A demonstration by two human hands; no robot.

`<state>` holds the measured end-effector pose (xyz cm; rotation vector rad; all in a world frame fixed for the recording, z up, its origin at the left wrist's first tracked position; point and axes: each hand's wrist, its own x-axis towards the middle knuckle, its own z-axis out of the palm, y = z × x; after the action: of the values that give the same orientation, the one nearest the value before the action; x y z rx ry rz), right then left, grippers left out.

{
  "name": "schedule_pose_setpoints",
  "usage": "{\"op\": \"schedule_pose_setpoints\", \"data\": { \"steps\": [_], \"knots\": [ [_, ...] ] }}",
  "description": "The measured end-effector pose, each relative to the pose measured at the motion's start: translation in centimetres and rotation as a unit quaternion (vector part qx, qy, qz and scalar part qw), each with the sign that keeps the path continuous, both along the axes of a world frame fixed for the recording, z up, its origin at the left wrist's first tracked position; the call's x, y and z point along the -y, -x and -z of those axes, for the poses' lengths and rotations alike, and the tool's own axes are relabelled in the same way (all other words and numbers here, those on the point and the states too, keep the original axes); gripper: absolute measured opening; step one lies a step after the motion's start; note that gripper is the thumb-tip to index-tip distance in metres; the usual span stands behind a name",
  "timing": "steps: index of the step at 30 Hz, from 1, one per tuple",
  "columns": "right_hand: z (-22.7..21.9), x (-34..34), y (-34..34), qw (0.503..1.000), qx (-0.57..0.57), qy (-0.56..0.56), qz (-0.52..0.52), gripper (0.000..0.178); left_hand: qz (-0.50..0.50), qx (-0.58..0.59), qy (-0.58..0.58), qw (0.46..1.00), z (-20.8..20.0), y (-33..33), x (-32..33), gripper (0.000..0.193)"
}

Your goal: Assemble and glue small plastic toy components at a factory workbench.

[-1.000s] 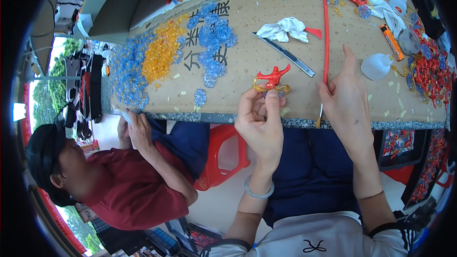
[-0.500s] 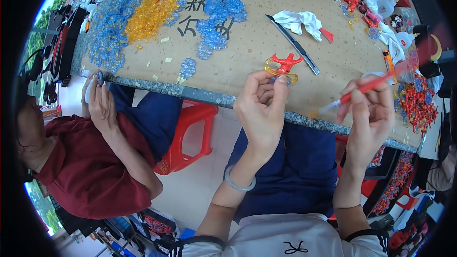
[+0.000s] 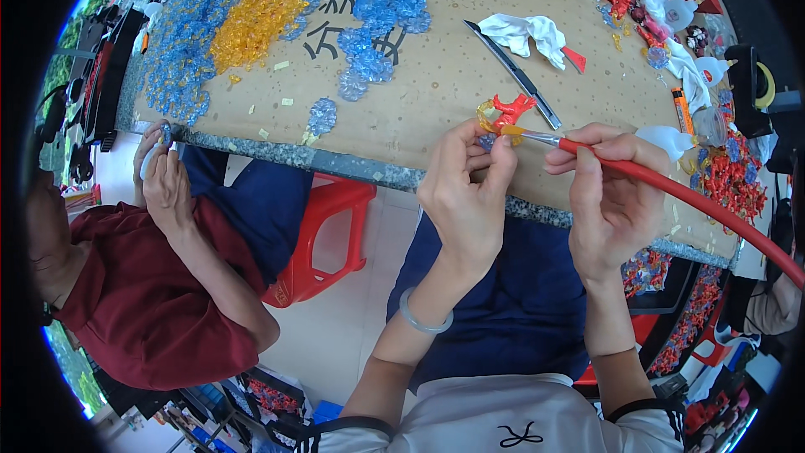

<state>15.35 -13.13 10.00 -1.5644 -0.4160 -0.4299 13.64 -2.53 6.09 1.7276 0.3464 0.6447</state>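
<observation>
My left hand [image 3: 465, 193] is closed, pinching a small red plastic figurine [image 3: 512, 107] with clear yellow and blue parts, just above the table's front edge. In my right hand [image 3: 620, 201] is a red-handled paintbrush [image 3: 692, 195], held between thumb and fingers. Its tan bristles point left and lie against or right in front of the figurine's lower part; I cannot tell whether they touch. Beyond my hands lies a long dark-and-silver utility knife [image 3: 520, 75], beside a crumpled white cloth [image 3: 524, 33].
Piles of clear blue pieces [image 3: 180, 59] and yellow pieces [image 3: 260, 25] cover the table's left part. Red and blue pieces [image 3: 729, 184] heap at the right, near white squeeze bottles [image 3: 667, 141] and an orange tube [image 3: 683, 111]. A co-worker in maroon [image 3: 168, 294] sits at the left.
My right hand has moved left, bringing the brush tip from beside the table edge to the figurine. The figurine has turned slightly in my left hand.
</observation>
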Motion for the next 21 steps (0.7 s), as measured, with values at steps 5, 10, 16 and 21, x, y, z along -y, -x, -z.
{"op": "schedule_pose_setpoints", "data": {
  "steps": [5,10,16,21],
  "knots": [
    [-0.1,1.1,-0.4,0.967,0.027,0.207,0.148,0.019,0.003,0.005,-0.003,1.0,0.1,0.0,-0.1,0.019],
    [-4.0,1.6,-1.0,0.866,-0.175,0.431,0.184,0.025,0.012,0.018,-0.032,0.999,0.2,0.1,-0.3,0.02],
    [-2.8,1.4,-3.1,0.827,-0.033,0.525,0.198,0.036,0.007,0.061,-0.112,0.992,0.7,0.2,-0.8,0.023],
    [-0.2,0.6,-9.3,0.858,0.223,0.457,0.077,0.027,0.03,0.019,-0.097,0.995,0.0,-0.2,-1.0,0.019]
  ]
}}
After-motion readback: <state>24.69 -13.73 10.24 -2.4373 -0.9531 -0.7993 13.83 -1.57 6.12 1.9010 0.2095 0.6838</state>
